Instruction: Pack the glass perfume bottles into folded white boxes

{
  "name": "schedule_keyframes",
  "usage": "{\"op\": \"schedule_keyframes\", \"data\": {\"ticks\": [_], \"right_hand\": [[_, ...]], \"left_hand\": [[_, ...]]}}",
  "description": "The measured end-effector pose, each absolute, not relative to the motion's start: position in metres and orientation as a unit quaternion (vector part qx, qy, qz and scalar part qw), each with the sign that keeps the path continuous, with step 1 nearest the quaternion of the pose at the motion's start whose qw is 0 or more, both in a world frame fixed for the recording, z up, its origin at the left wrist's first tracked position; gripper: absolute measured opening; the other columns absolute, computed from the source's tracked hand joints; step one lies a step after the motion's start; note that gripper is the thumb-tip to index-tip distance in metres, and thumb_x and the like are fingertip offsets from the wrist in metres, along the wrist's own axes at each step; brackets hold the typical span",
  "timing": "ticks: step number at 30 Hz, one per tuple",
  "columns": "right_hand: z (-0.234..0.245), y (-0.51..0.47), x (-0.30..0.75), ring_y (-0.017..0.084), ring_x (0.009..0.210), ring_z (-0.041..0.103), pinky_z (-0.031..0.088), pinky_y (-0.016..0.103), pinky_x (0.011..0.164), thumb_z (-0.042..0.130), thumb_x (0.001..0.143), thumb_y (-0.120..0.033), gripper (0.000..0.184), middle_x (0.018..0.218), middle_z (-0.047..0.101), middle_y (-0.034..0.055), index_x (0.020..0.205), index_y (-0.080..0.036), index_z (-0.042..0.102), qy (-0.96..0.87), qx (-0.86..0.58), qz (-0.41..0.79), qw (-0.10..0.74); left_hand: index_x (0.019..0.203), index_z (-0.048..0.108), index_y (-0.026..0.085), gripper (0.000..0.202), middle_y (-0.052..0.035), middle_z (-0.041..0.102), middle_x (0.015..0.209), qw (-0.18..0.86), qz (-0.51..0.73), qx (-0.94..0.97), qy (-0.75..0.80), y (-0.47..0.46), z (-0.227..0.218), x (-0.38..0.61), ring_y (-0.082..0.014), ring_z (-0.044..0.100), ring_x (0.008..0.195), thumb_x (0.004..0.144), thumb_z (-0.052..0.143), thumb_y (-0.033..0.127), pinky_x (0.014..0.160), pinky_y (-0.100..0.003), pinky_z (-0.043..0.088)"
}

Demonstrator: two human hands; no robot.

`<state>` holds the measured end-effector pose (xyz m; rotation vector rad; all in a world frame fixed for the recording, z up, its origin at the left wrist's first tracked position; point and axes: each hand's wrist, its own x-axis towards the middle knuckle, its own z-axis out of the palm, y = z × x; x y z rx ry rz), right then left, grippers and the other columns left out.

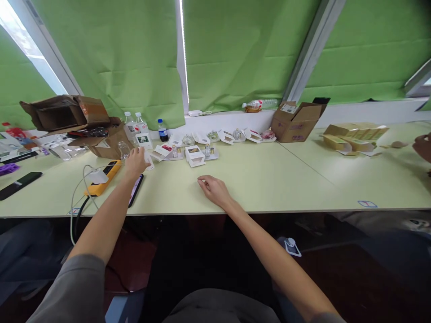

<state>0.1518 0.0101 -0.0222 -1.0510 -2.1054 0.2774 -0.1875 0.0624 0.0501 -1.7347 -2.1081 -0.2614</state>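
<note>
Fingers of left hand (pixel 136 163) pinch white card (pixel 149 160) (right hand (pixel 214 189) rests curled, empty, on desk (pixel 256 179)).

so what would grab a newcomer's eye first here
Green curtains fill the top of the view, behind a long pale table. A row of small white boxes and glass bottles runs along its back, ending at a cardboard box. Nearest, the left hand is beside a yellow power strip, and the right hand rests on the table.
</note>
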Motion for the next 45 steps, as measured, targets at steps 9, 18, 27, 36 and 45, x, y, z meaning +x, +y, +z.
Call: {"op": "schedule_keyframes", "data": {"ticks": [9,18,27,36,45], "right_hand": [[-0.019,0.002,0.152,0.022,0.095,0.063,0.048,0.035,0.083,0.037,0.096,-0.032,0.030,0.104,0.068,0.0075,0.104,-0.023,0.065,-0.871,-0.351,0.096,0.330],[-0.013,-0.005,0.151,0.023,0.098,0.062,0.049,0.040,0.086,0.040,0.096,-0.026,0.025,0.104,0.066,0.0095,0.099,-0.021,0.065,-0.899,-0.318,0.048,0.297],[-0.008,-0.010,0.149,0.022,0.102,0.060,0.050,0.040,0.088,0.044,0.095,-0.021,0.019,0.107,0.065,0.0086,0.095,-0.019,0.062,-0.915,-0.309,0.023,0.258],[-0.012,-0.011,0.149,0.024,0.109,0.057,0.048,0.043,0.095,0.045,0.094,-0.018,0.019,0.117,0.062,0.0080,0.102,-0.018,0.062,-0.915,-0.315,0.015,0.252],[-0.012,-0.009,0.147,0.025,0.108,0.058,0.050,0.042,0.092,0.045,0.093,-0.017,0.022,0.117,0.063,0.0089,0.108,-0.019,0.061,-0.911,-0.317,0.004,0.265]], "left_hand": [[0.125,0.040,0.018,0.060,-0.0164,0.046,0.129,0.230,-0.085,-0.599,-0.762,0.085,0.045,-0.213,-0.0322,0.041,0.122,0.078,0.062,0.049,0.090,-0.045,0.044],[0.129,0.040,0.017,0.068,-0.0201,0.048,0.128,0.217,0.004,-0.654,-0.725,0.107,0.060,-0.238,-0.0361,0.043,0.120,0.076,0.064,0.053,0.090,-0.048,0.043],[0.129,0.042,0.017,0.056,-0.0225,0.049,0.127,0.271,0.007,-0.664,-0.697,0.132,0.054,-0.252,-0.0373,0.043,0.119,0.078,0.064,0.027,0.088,-0.047,0.042],[0.130,0.041,0.015,0.052,-0.0230,0.051,0.123,0.298,0.038,-0.634,-0.712,0.175,0.053,-0.255,-0.0342,0.046,0.114,0.081,0.058,0.021,0.085,-0.041,0.041],[0.131,0.039,0.012,0.048,-0.0260,0.049,0.126,0.297,0.013,-0.617,-0.728,0.215,0.042,-0.266,-0.0356,0.045,0.117,0.085,0.048,0.018,0.081,-0.041,0.041]]}}
